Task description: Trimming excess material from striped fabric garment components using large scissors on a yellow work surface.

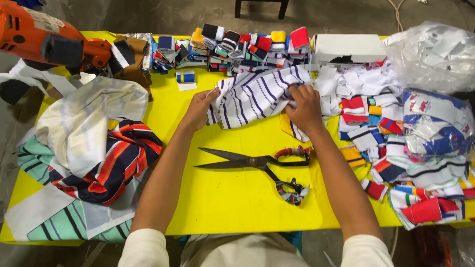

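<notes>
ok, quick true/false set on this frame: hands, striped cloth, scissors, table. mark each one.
1. Both hands grip the white cloth with purple stripes. True: left hand holds its left edge, right hand its right part.
2. The scissors are in the right hand. False: they lie on the yellow table, apart from both hands.
3. The scissors' blades point toward the person's left. True.
4. The scissor handles are bare metal. False: they are wrapped in cloth strips.
5. The orange power tool sits at the far left. True.
</notes>
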